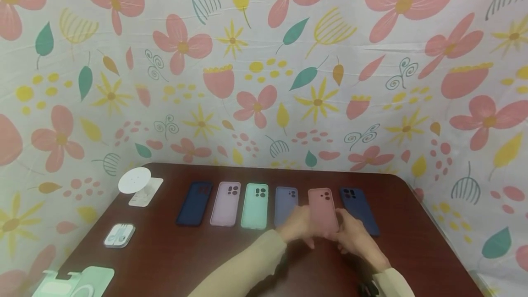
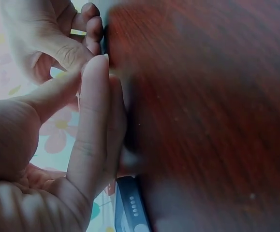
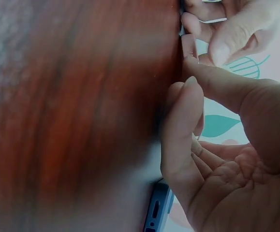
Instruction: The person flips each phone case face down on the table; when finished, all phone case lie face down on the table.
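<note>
Pale cream sleeves (image 1: 243,265) stretch in from the bottom edge over a glossy, reddish-brown wood-grain table (image 1: 231,260), at which a person works bare-handed. At the near left corner lies a flat mint-green piece (image 1: 99,278) with a pale ring on it, cut off by the edge of the view. Farther in, the left hand (image 1: 299,223) pinches the lower left of a matte pink, round-cornered phone case (image 1: 323,207), while the right hand (image 1: 359,237) clamps its lower right side between thumb and fingers. Both wrist views show thumb and finger drawn together, a strip of pink visible at the right hand's grip; whether the whole case rests on the wood cannot be told. Off to the left sits a white rounded-square earphone box (image 1: 119,235). Across the table runs a row of phone cases, from left to right a dark navy case (image 1: 194,203), a pale lilac case (image 1: 225,204), a mint-green case (image 1: 255,206), a periwinkle-blue case (image 1: 285,200) partly covered by the left hand, and, beyond the pink one, a deep blue case (image 1: 360,206) just beside the right hand. Near the far left corner stands a white round-headed stand (image 1: 134,180) on a flat base. White cloth printed with pink flowers, yellow blooms and green leaves (image 1: 255,35) hangs behind.
</note>
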A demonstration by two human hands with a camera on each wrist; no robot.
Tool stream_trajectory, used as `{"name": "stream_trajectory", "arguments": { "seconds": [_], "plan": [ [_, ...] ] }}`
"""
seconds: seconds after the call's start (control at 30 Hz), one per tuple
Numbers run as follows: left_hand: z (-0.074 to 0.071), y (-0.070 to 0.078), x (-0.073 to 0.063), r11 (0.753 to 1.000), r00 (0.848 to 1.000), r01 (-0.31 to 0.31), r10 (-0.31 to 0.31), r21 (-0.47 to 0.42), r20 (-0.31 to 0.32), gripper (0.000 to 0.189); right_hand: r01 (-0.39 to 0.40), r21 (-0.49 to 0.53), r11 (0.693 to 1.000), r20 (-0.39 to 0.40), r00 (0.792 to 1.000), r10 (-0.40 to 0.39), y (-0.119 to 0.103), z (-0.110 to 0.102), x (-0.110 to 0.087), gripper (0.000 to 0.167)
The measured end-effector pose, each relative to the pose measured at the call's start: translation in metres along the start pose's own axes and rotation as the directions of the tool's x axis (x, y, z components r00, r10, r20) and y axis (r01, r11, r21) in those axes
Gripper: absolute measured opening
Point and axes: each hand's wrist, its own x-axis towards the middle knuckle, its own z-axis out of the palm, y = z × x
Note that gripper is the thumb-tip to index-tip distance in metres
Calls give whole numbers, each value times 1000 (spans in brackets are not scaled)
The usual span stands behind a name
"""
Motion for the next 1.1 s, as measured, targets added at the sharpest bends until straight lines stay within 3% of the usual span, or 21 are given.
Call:
{"name": "stream_trajectory", "arguments": {
  "seconds": [0.37, 0.63, 1.1],
  "plan": [
    [4, 0, 1, 983, 997, 74, -77, -166, -13, 33, 42, -38, 998, -47, 998, -44, -6, -5, -6, 90],
    [6, 5, 0, 975, 996, 79, -87, -207, -27, 37, 59, -31, 998, -70, 996, -61, -12, -7, -12, 91],
    [12, 2, 6, 955, 987, 149, -162, -255, -27, 48, 55, -31, 998, -80, 995, -57, -23, -8, -15, 90]
  ]
}}
